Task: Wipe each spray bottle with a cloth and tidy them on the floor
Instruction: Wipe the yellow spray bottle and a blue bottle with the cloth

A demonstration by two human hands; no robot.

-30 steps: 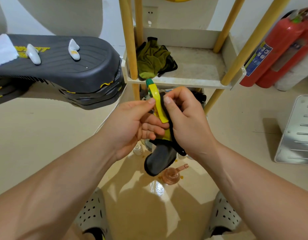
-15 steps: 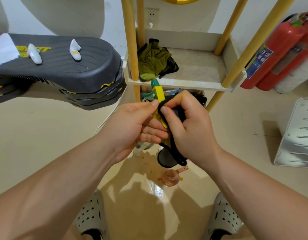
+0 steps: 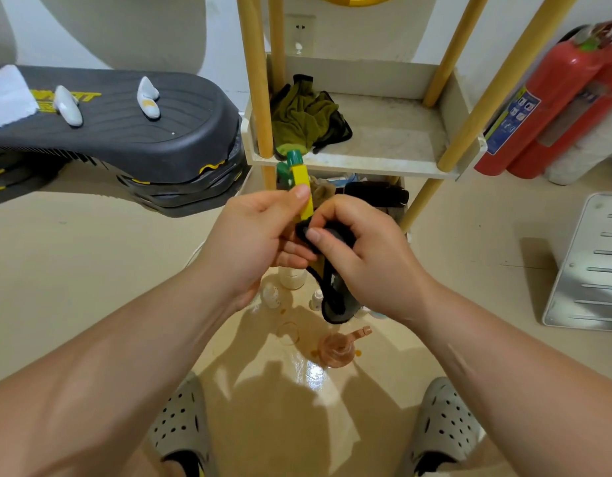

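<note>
My left hand (image 3: 254, 232) grips a yellow spray bottle (image 3: 302, 182) with a green nozzle, held upright over the floor; its body is hidden behind my fingers. My right hand (image 3: 363, 251) holds a dark grey cloth (image 3: 335, 301) wrapped against the bottle just below the yellow head, and the cloth's loose end hangs down. On the floor below stand a pink spray bottle (image 3: 337, 349), a white bottle (image 3: 292, 277) and two small white bottles (image 3: 271, 295).
A wooden-legged shelf (image 3: 366, 163) stands ahead with a green rag (image 3: 304, 118) on it and clutter beneath. Black steppers (image 3: 125, 132) lie left, red fire extinguishers (image 3: 552, 101) right, and a metal panel (image 3: 586, 266) far right. My grey clogs (image 3: 180, 428) frame a wet floor patch.
My right hand slid the cloth down the bottle from the yellow head toward its body. The yellow head now shows more above my fingers. My left hand keeps its grip.
</note>
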